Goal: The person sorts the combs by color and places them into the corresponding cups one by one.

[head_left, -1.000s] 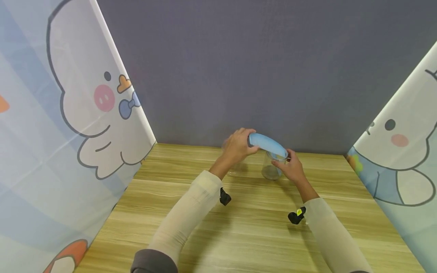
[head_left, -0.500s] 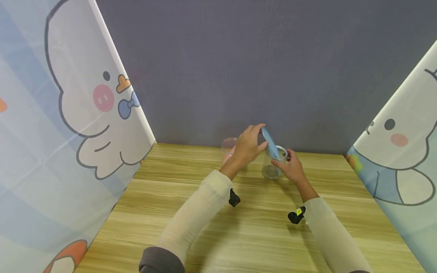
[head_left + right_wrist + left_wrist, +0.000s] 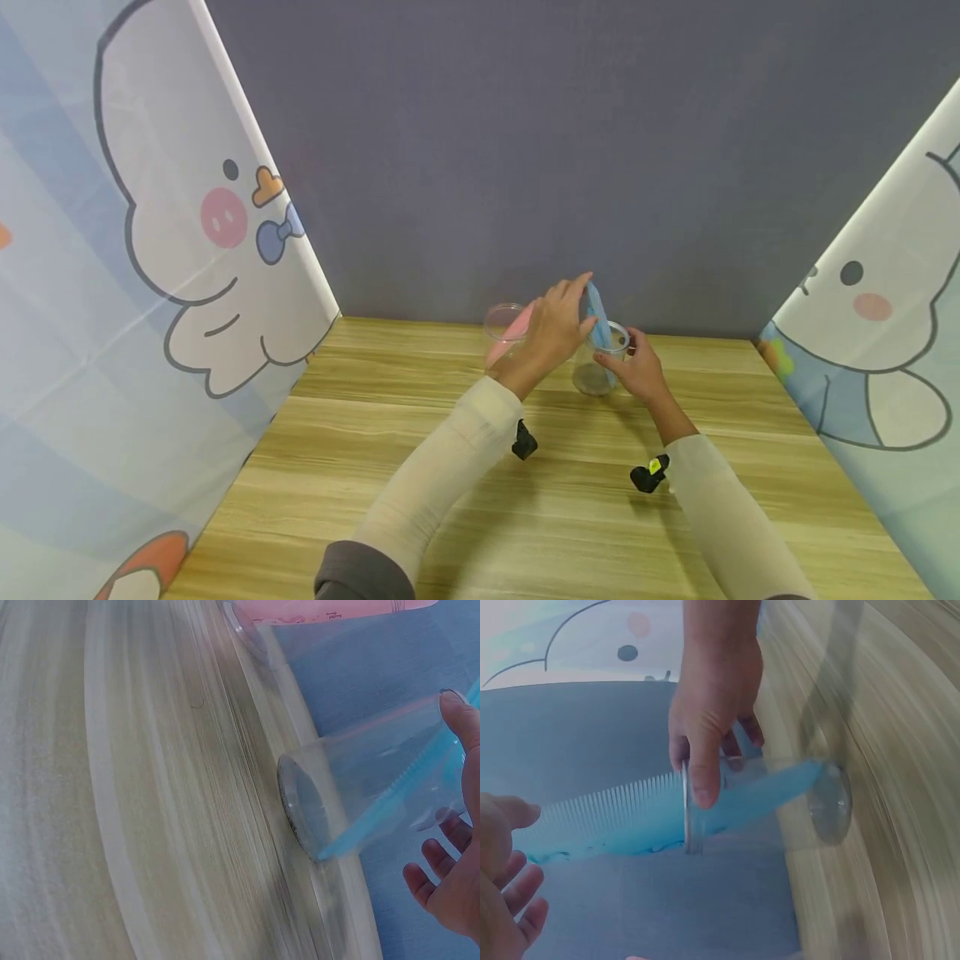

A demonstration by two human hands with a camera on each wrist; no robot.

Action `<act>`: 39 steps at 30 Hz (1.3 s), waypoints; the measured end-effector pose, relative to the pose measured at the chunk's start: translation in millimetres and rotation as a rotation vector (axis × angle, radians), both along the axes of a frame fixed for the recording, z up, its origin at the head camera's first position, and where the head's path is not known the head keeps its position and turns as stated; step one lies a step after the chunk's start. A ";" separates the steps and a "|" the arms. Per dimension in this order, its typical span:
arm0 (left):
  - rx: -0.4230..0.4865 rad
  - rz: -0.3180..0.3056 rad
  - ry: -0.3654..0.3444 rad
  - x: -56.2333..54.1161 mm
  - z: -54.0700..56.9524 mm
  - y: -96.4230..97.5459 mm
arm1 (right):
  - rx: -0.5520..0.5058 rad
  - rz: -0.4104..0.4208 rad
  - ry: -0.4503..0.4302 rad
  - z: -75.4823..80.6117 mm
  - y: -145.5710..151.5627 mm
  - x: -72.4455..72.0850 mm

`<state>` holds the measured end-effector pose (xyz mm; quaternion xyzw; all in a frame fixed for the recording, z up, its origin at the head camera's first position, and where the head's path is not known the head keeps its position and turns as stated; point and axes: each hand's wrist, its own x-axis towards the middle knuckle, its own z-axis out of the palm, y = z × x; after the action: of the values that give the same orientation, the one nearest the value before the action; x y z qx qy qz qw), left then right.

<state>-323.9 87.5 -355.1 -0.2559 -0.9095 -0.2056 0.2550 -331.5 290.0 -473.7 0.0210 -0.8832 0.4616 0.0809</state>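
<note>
A large light-blue comb (image 3: 598, 317) stands tilted inside a clear plastic jar (image 3: 592, 379), its upper end above the rim. My left hand (image 3: 553, 329) holds that upper end between thumb and fingers, its other fingers loosely bent in the left wrist view. The teeth of the comb (image 3: 615, 817) face the thumb side there. My right hand (image 3: 639, 367) grips the jar near its rim, thumb (image 3: 703, 769) on the near side and fingers round the back. In the right wrist view the comb's lower tip (image 3: 330, 851) reaches the jar's bottom.
Left of the held jar stands a second clear jar (image 3: 498, 321), partly behind my left hand. A flat pink thing (image 3: 512, 335) with small print leans in it. Both jars are at the wood-grain table's (image 3: 405, 408) back edge, before a grey panel (image 3: 540, 150).
My left hand has moved right and turned the comb from a slant to a steeper stand in the jar. The pink thing has come into view. My right hand stays at the jar.
</note>
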 end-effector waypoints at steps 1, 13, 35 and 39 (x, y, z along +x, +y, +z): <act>-0.004 -0.002 -0.020 -0.3 -0.7 -0.4 | 0.002 0.002 0.002 -0.3 0.1 -0.1; -0.067 -0.084 -0.141 -2.6 -1.9 -4.9 | 0.010 0.011 0.008 1.3 2.7 -2.0; -0.004 -0.055 -0.233 7.0 -18.7 -94.0 | 0.209 0.022 0.060 15.7 5.7 4.8; -0.018 -0.063 -0.230 8.8 -28.5 -114.5 | 0.269 0.013 0.105 19.8 7.3 12.6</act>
<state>-315.2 -27.0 -383.6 -0.2614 -0.9261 -0.2334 0.1399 -318.9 297.3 -453.9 0.0613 -0.9315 0.3379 0.1203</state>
